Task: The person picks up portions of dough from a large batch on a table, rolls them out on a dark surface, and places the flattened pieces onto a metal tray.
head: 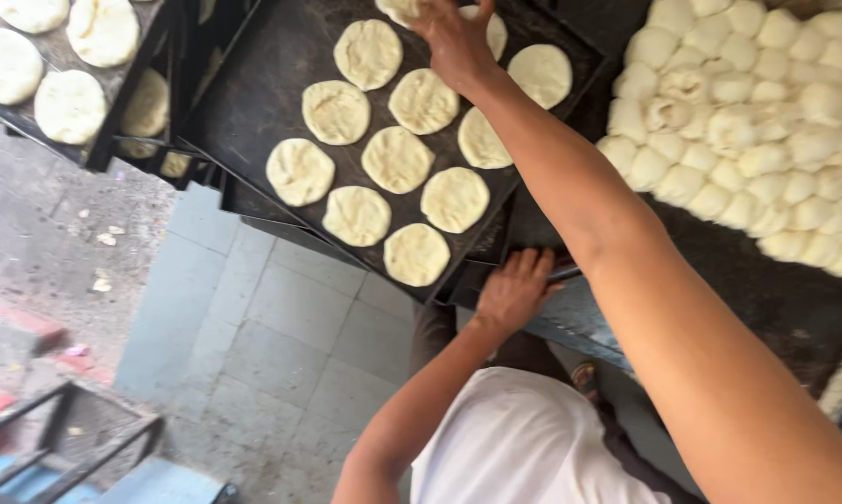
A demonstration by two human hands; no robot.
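Observation:
A black baking tray (253, 103) carries several flat, pale dough discs (398, 159) in rows. At the tray's far end my right hand (454, 42) reaches out, fingers closed on the edge of one flat dough disc (398, 9) that is partly cut off by the top of the view. Below the tray's near corner, my left hand (514, 291) lies over the tray's near edge with its fingers curled around it, next to a thin metal rod (567, 273). My white shirt (524, 439) fills the bottom of the view.
A big heap of round dough balls (748, 121) lies on a dark worktop (776, 299) at the right. More black trays with dough discs (66, 103) stand at the upper left. Grey floor tiles (281, 317) show below, with a metal frame (76, 439) at the bottom left.

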